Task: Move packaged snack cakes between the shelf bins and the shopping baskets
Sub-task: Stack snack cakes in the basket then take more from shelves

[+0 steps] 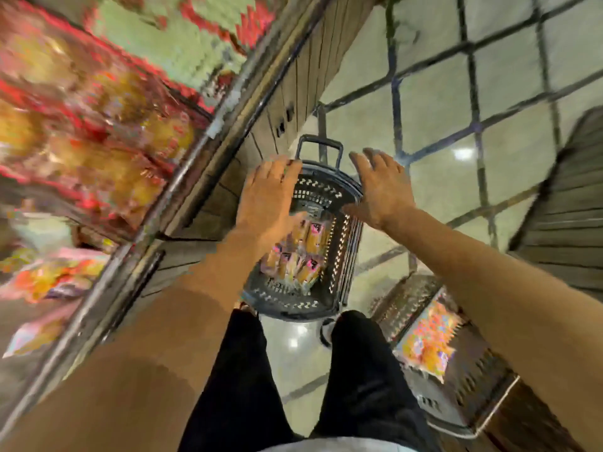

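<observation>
A dark plastic shopping basket stands on the floor in front of my legs, with several packaged snack cakes lying in its bottom. My left hand hovers over the basket's left rim, fingers spread and holding nothing. My right hand is stretched flat above the basket's right rim, also holding nothing. A second basket at the lower right holds bright orange snack packs. Shelf bins full of red and yellow packs fill the left side, blurred by motion.
The shelf's metal edge rail and wood-look base panel run diagonally along the left of the baskets. Tiled floor spreads behind. A dark slatted fixture stands at the right. My legs in black trousers are below.
</observation>
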